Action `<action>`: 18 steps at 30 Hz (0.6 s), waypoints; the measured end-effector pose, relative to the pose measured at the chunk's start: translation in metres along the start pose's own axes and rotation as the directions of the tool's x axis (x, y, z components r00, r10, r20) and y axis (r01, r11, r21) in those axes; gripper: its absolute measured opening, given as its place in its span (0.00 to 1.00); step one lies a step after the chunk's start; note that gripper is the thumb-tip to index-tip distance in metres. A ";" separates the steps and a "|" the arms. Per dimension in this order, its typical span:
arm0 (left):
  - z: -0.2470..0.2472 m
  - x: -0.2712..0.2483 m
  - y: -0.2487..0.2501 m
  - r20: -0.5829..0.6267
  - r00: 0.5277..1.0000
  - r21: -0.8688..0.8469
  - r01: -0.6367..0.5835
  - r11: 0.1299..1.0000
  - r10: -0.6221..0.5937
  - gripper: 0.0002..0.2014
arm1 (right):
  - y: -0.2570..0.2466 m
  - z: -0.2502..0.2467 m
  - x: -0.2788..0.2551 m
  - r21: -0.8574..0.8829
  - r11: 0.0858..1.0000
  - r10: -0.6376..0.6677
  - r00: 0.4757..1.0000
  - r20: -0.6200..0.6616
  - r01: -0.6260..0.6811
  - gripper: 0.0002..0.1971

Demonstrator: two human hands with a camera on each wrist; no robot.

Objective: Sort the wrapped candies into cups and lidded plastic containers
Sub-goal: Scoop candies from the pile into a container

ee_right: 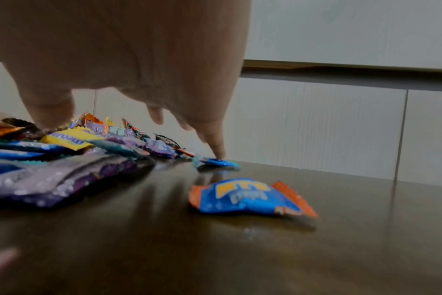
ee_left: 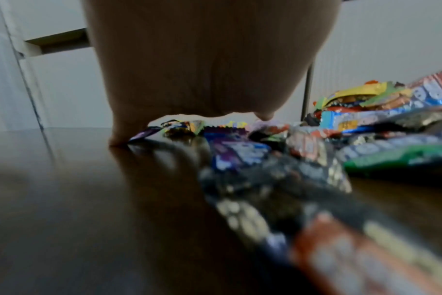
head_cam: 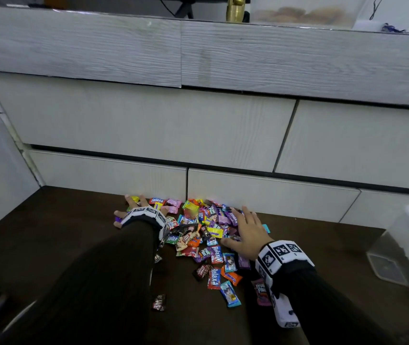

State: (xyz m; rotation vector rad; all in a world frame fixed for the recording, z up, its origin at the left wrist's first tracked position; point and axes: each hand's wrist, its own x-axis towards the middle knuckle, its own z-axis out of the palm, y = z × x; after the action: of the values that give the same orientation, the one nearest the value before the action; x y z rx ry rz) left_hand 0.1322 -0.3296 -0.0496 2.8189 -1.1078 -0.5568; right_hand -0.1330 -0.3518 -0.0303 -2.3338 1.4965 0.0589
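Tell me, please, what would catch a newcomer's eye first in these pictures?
The bright heap of wrapped candies on the dark table, piled against the white drawer fronts. The left hand and right hand lie spread with fingers out on either side of it. A clear plastic container stands at the far right.

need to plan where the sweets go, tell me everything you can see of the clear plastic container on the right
The clear plastic container stands on the dark tabletop at the right edge of the head view, partly cut off by the frame. Its walls look like translucent, frosted plastic, squarish with rounded corners, and its flat base shows through as a grey patch. It looks empty; no candy is visible inside. Whether a lid is on cannot be told. Neither hand touches it, and it stands apart from the candy pile.
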 end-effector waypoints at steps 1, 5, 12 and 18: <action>0.005 0.003 -0.001 0.006 0.999 0.009 -0.037 0.999 0.037 0.47 | -0.002 0.000 0.002 -0.002 1.000 -0.008 1.000 0.011 0.008 0.48; 0.012 0.013 0.002 0.013 0.993 0.058 -0.116 0.992 0.115 0.48 | -0.015 0.005 0.014 -0.039 0.998 -0.053 0.998 0.044 0.054 0.52; 0.020 -0.007 0.022 0.025 0.959 0.117 -0.283 0.952 0.282 0.31 | -0.043 0.018 0.017 -0.108 0.964 -0.229 0.964 0.136 0.245 0.51; 0.028 -0.060 0.035 -0.010 0.908 -0.086 -0.418 0.905 0.418 0.21 | -0.042 0.014 -0.012 -0.156 0.939 -0.293 0.950 0.110 0.308 0.38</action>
State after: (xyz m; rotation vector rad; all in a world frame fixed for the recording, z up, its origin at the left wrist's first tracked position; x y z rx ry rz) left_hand 0.0587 -0.3135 -0.0506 2.3955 -1.5871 -0.5567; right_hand -0.0986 -0.3217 -0.0286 -2.6351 1.1180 0.2124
